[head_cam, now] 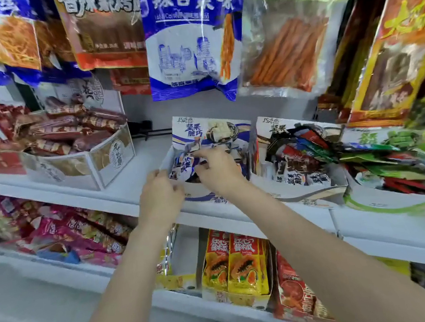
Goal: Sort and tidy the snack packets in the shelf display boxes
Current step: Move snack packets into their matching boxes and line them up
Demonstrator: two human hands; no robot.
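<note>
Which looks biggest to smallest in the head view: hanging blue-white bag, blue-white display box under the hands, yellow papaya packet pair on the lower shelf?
1. Hanging blue-white bag.
2. and 3. Blue-white display box and yellow papaya packet pair: unsure, since the hands cover much of the box.

The green display box (389, 199) smears into blur at the frame's right edge.

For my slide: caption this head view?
Right hand pinches a packet in the blue-white display box; left hand at its front edge.
</note>
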